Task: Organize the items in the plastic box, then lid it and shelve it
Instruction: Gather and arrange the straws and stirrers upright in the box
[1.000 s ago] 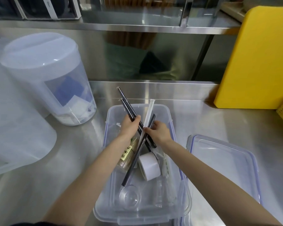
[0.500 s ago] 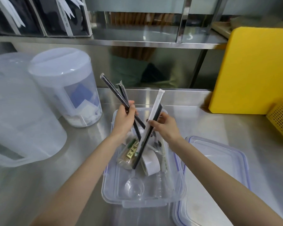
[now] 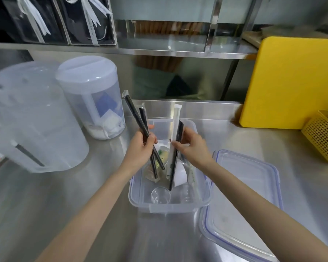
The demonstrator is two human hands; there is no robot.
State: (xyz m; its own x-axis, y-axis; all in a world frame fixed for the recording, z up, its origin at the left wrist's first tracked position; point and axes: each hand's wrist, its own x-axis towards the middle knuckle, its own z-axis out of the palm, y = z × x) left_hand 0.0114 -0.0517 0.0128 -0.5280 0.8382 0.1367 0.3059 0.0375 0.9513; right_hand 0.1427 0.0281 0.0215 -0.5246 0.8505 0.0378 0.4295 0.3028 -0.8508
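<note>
Raised higher: two black straws (image 3: 135, 118), left hand (image 3: 140, 150).

The lid (image 3: 240, 201) is cut by the bottom edge; the large jug (image 3: 32, 118) is blurred, and the left edge cuts it

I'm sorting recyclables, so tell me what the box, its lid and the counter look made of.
Plastic box: clear plastic, slightly frosted; its contents show through the walls. Lid: the same clear plastic with a blue rim seal, probably rubbery. Counter: apparently stainless steel, brushed, with soft blurred reflections.
</note>
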